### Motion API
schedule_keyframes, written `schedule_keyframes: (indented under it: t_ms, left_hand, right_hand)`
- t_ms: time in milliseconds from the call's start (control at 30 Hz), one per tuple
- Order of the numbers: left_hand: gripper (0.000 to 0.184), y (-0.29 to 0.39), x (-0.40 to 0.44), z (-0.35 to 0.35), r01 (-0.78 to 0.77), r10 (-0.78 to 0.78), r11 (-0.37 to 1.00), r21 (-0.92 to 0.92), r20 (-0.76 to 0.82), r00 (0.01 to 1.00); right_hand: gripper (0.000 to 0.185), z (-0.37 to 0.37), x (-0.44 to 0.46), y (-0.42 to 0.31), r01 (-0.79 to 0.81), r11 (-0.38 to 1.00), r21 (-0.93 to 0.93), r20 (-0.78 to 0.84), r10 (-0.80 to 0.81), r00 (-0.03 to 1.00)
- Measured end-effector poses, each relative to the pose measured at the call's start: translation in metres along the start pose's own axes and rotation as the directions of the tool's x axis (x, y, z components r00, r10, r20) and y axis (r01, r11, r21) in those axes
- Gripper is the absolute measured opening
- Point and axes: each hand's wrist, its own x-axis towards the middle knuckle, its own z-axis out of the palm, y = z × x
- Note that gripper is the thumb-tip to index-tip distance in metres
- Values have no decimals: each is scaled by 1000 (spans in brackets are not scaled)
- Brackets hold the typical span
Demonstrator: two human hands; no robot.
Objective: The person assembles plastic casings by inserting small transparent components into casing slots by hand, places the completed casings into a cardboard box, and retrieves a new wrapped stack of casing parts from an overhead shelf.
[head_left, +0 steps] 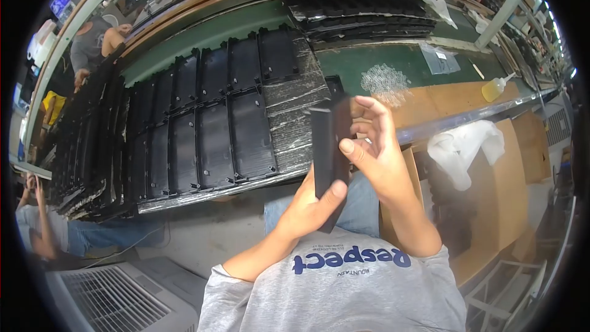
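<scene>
A dark, long rectangular part (330,147) is held upright in front of my chest. My left hand (307,206) grips its lower end, with the thumb across the near face and the other fingers hidden behind it. On the part's right side is my right hand (375,141), its thumb near the edge and its fingers apart and curved; whether they touch the part is unclear. Rows of black plastic trays (203,117) lie to the left on a wrapped board (295,110). Beyond the hands, small clear pieces (386,83) are heaped on the green table (344,61).
Stacked black trays (362,9) stand at the back, more (92,141) at the left. At right are a plastic bag (439,58), a yellow liquid bottle (496,88) and a cardboard box (491,197) with white plastic (467,147). Other people sit around the table.
</scene>
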Motion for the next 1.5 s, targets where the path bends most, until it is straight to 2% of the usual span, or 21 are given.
schedule_keyframes:
  t_ms: [33, 100, 133, 233, 267, 367, 500, 800, 933, 1033, 1067, 1100, 1133, 1167, 1200, 1233, 1333, 1367, 1400, 1467, 1500]
  left_hand:
    - [57, 1, 2, 1, -7, 7, 1000, 3, -8, 1000]
    - [63, 6, 7, 3, 25, -44, 997, -69, -293, 955]
    - [67, 9, 9, 3, 35, -79, 993, -110, -424, 902]
    - [65, 28, 15, 5, 57, -134, 975, -216, -362, 922]
    - [64, 32, 16, 6, 71, -160, 961, -267, -325, 932]
    - [63, 37, 18, 4, 39, -110, 976, -213, -332, 937]
    - [61, 43, 14, -1, -7, -28, 995, -99, -349, 937]
    - [57, 53, 6, -15, -112, 158, 981, 158, -313, 936]
    - [55, 56, 2, -24, -148, 225, 950, 276, -270, 936]
    - [53, 52, -2, -32, -178, 273, 904, 389, -203, 940]
    - [52, 49, -3, -33, -197, 297, 877, 439, -172, 939]
    - [52, 47, -4, -33, -201, 288, 879, 432, -145, 946]
    - [52, 44, -5, -33, -171, 267, 807, 565, -91, 959]
    - [53, 42, -6, -33, -151, 243, 712, 685, -40, 969]
    - [54, 40, -6, -33, -138, 216, 599, 789, 7, 976]
    - [54, 39, -5, -32, -154, 208, 605, 781, 32, 978]
    - [53, 36, -1, -28, -137, 114, 413, 900, 98, 989]
    - [53, 35, 1, -28, -169, 97, 427, 888, 140, 985]
    - [51, 36, 3, -29, -187, 50, 345, 920, 181, 982]
    - [47, 36, 9, -30, -241, -42, 173, 955, 252, 967]
    - [47, 37, 11, -30, -277, -60, 192, 941, 293, 954]
  right_hand:
    - [77, 2, -7, 4, 28, 997, -67, 22, -26, 999]
    - [83, 5, -19, 9, 86, 977, -197, 70, -74, 995]
    - [83, 8, -22, 9, 88, 976, -197, 79, -74, 994]
    - [83, 19, -31, 5, 329, 764, -555, 334, -157, 929]
    - [83, 19, -30, 4, 331, 762, -556, 334, -160, 929]
    - [80, 16, -21, 4, 38, 954, -298, 215, 28, 976]
    - [72, 19, -14, 6, -80, 987, -136, 80, 92, 993]
    - [57, 7, 35, 42, -217, 976, 24, -30, 218, 975]
    - [54, 16, 43, 61, -112, 992, -64, 32, 115, 993]
    - [56, 21, 49, 71, 31, 948, -317, -29, -43, 999]
    - [56, 24, 48, 72, 25, 948, -316, -59, -46, 997]
    - [56, 29, 46, 73, 96, 882, -462, -20, -118, 993]
    - [56, 30, 44, 73, 161, 788, -595, 30, -178, 984]
    - [56, 30, 41, 70, 148, 786, -600, 4, -182, 983]
    - [55, 30, 36, 64, 228, 731, -643, 71, -239, 968]
    - [53, 27, 31, 58, 302, 668, -680, 140, -286, 948]
    - [48, 5, 11, 34, 265, 744, -614, 75, -280, 957]
    - [46, -6, 3, 29, 255, 778, -574, 51, -277, 960]
    - [46, -22, -6, 29, 224, 775, -591, 4, -275, 962]
    - [42, -62, -26, 36, 87, 891, -446, -219, -203, 955]
    - [41, -82, -40, 40, 42, 883, -468, -326, -217, 920]
